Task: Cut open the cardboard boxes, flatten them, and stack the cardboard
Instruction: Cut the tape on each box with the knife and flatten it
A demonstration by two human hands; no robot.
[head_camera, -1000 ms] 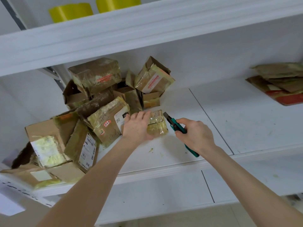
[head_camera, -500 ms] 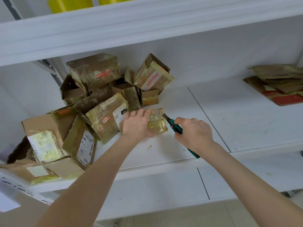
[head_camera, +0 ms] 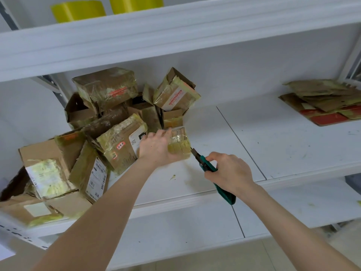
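The small box (head_camera: 178,142), wrapped in yellowed tape, stands on the white shelf (head_camera: 273,143) at the right edge of the pile of boxes (head_camera: 109,122), touching the labelled box to its left. The left hand (head_camera: 156,147) holds it from the left, palm down, with the fingers curled over its far top edge. The right hand (head_camera: 228,173) is closed round the teal handle of the knife (head_camera: 207,167), and the butt of the handle sticks out below the wrist, past the shelf's near lip. The blade points far and left, with its tip at the box's near right corner. Whether it has gone into the tape cannot be told. To the right of the box a wide stretch of shelf runs to the stack of flat cardboard (head_camera: 322,102) at the far right, well apart from both hands. A panel seam crosses that stretch from far to near. The upper shelf (head_camera: 175,36) hangs over the whole work area and carries two yellow rolls (head_camera: 78,10). The pile leans against the back wall and spreads to the near left edge, where one box juts over the lip. The shelf surface shows small green smears and scraps. A lower shelf (head_camera: 195,227) lies beneath the forearms, with pale floor below it.
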